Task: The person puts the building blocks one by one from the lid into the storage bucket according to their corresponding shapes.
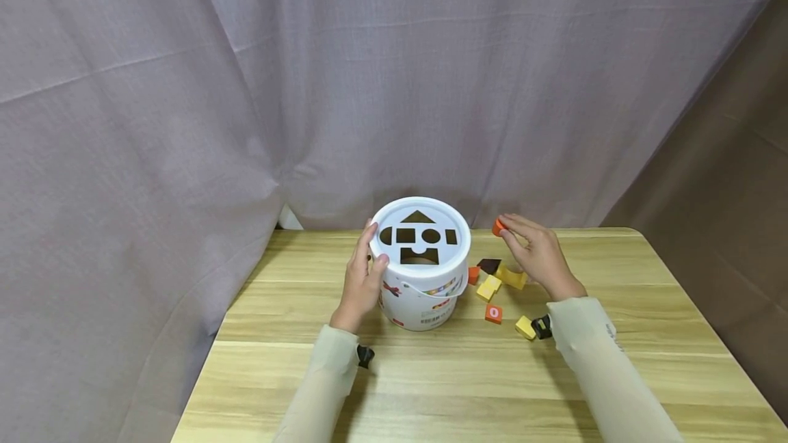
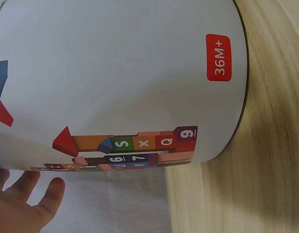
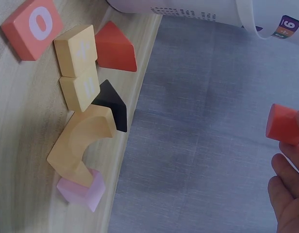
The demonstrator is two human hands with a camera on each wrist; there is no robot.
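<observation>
A white bucket (image 1: pixel 425 292) with a shape-cutout lid (image 1: pixel 421 238) stands on the wooden table (image 1: pixel 431 374). My left hand (image 1: pixel 364 272) rests against its left side with fairly straight fingers and the thumb at the lid rim. The left wrist view shows the bucket wall (image 2: pixel 120 73) close up, with my fingertips (image 2: pixel 28 204) beside it. My right hand (image 1: pixel 537 255) is raised to the right of the bucket and pinches a small orange block (image 1: pixel 497 226) at its fingertips. In the right wrist view the orange block (image 3: pixel 284 124) sits above my fingers (image 3: pixel 288 194).
Loose blocks lie right of the bucket: a yellow arch (image 1: pixel 512 277), a dark block (image 1: pixel 489 265), an orange "0" tile (image 1: pixel 493 313) and yellow blocks (image 1: pixel 489 287). A pink block (image 3: pixel 84 190) lies by the table's far edge. A grey curtain (image 1: pixel 394 87) hangs behind.
</observation>
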